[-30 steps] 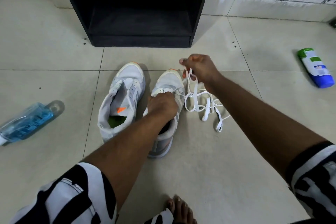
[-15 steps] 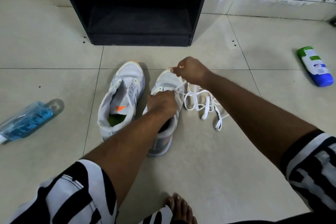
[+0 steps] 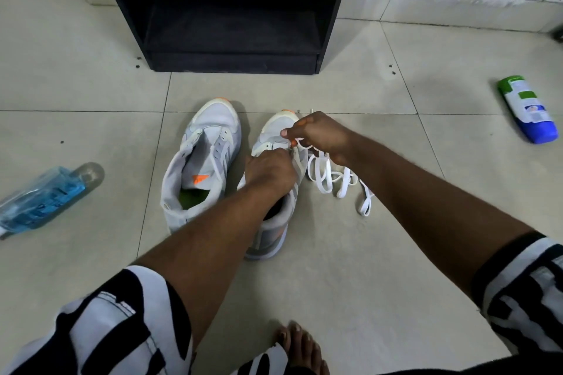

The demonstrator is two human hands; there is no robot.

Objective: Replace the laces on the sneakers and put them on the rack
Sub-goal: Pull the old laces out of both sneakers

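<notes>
Two sneakers lie side by side on the floor (image 3: 365, 268) just near of one black rack (image 3: 231, 24). The left hand (image 3: 269, 172) grips the right sneaker (image 3: 280, 137); the left sneaker (image 3: 201, 161) is unlaced. The right hand (image 3: 320, 134) pinches one white lace (image 3: 332, 179), piled just right of that shoe. Two bottles lie far apart: blue bottle (image 3: 39, 198) left, green-capped bottle (image 3: 528, 109) right

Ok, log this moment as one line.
step: lacing right sneaker | left hand: holds sneaker | right hand: pinches white lace | left sneaker: unlaced | rack: no sneakers
</notes>
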